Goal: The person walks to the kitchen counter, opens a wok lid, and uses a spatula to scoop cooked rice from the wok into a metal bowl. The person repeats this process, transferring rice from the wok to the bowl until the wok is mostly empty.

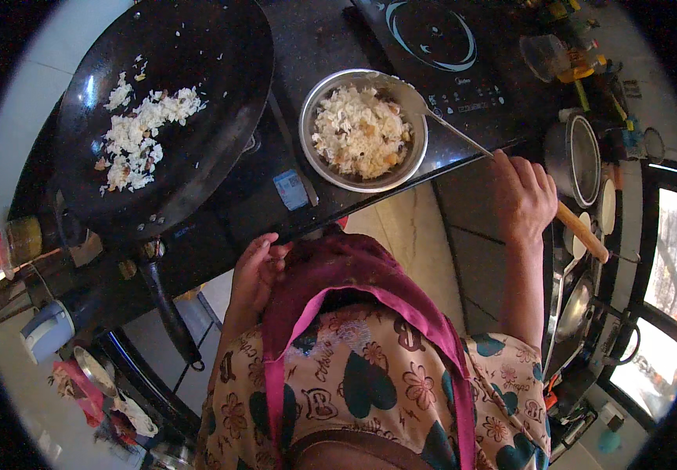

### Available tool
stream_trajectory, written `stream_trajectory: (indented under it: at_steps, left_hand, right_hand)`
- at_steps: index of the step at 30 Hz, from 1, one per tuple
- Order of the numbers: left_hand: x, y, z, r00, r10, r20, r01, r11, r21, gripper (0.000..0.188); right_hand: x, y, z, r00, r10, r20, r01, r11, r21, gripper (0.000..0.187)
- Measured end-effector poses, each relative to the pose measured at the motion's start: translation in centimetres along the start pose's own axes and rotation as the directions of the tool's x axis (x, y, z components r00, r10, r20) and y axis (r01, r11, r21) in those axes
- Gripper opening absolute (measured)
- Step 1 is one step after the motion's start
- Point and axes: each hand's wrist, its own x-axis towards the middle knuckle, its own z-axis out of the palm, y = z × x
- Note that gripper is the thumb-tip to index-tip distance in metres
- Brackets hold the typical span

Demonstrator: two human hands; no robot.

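My right hand [525, 196] is closed round the long handle of a metal spatula [467, 139] with a wooden grip end. The spatula's head reaches over the right rim of a steel bowl [418, 157], against the rice. A mound of cooked rice [363, 131] with brownish bits fills the bowl. At the counter's front edge, beside the apron, my left hand [260, 270] is empty, its fingers loosely bent and apart. To the left stands a large black wok [205, 160] with a patch of rice [139, 137] in it; its handle [170, 313] points toward me.
Behind the bowl on the right lies a black induction cooktop [432, 39]. A blue-and-white packet [290, 189] rests between wok and bowl. On the right are a steel pot [581, 160] and other cookware; at the left, a jar [21, 243] and a pale blue jug [48, 330].
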Motion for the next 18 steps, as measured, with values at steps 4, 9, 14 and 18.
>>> stream_trajectory:
  at_steps: [4,9,14,18]
  left_hand:
    - [0.3,-0.3,0.3,0.999,0.004,0.039,-0.004,1.000,0.002,0.023]
    - [0.5,0.2,1.6,0.997,-0.011,0.076,0.007,0.999,0.050,0.022]
    - [1.0,-0.2,1.3,0.996,0.003,0.094,-0.008,0.998,0.054,0.021]
    - [1.0,-0.7,0.9,0.996,-0.007,0.085,0.006,1.000,0.013,0.021]
  right_hand:
    - [-0.7,-0.5,-1.7,1.000,-0.006,-0.024,0.007,0.999,0.043,0.030]
    - [-0.9,-0.6,-1.8,0.992,-0.019,-0.124,0.019,1.000,-0.003,0.029]
    - [-0.4,0.4,-0.3,0.992,-0.013,-0.128,0.007,0.999,-0.048,0.028]
    - [-0.2,0.5,1.3,0.994,-0.062,-0.096,0.056,0.996,-0.063,0.032]
